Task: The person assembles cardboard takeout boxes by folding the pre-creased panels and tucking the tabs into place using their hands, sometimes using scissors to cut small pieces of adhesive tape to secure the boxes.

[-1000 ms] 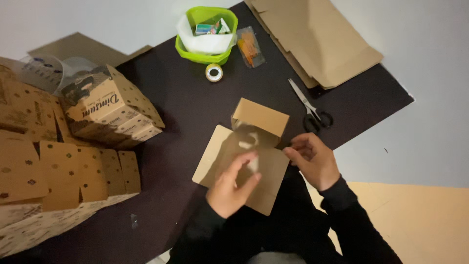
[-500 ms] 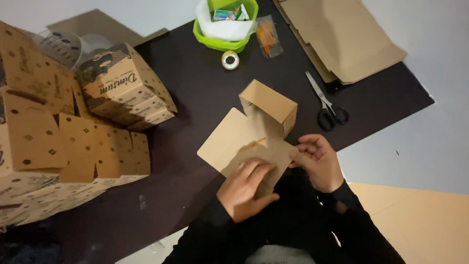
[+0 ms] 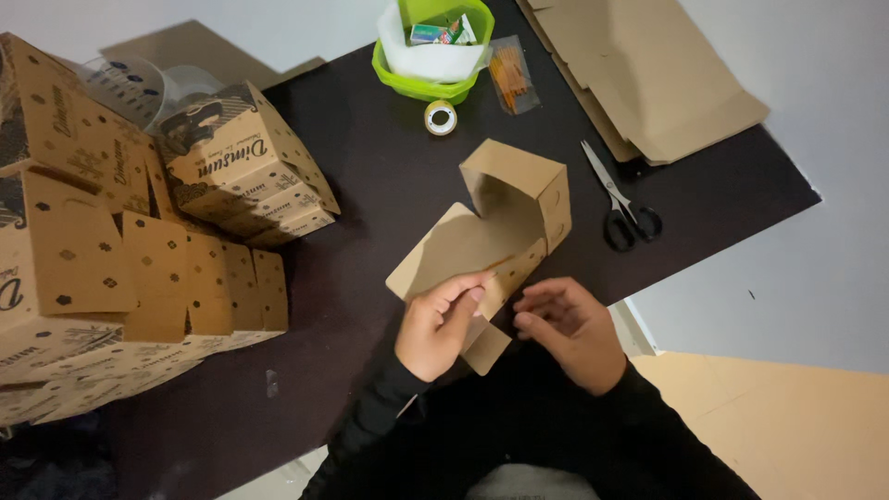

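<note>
A brown cardboard box blank (image 3: 491, 231), partly folded, lies on the dark table (image 3: 370, 167) in front of me. Its far end stands up as a small box shape; its near flaps lie flat. My left hand (image 3: 440, 324) presses on the near flap, fingers curled over the cardboard edge. My right hand (image 3: 569, 329) sits just right of it, fingers bent, touching the lower flap near the table's front edge. Both sleeves are black.
Stacks of folded printed cardboard boxes (image 3: 120, 231) fill the left side. A green basket (image 3: 435, 46), a tape roll (image 3: 440, 118) and a plastic packet (image 3: 509, 74) lie at the back. Scissors (image 3: 620, 199) lie right of the blank. Flat cardboard sheets (image 3: 648, 74) sit at back right.
The blank's far end has been folded up into a box shape. Both hands moved down to its near flaps. The camera view shifted, so everything sits lower and left.
</note>
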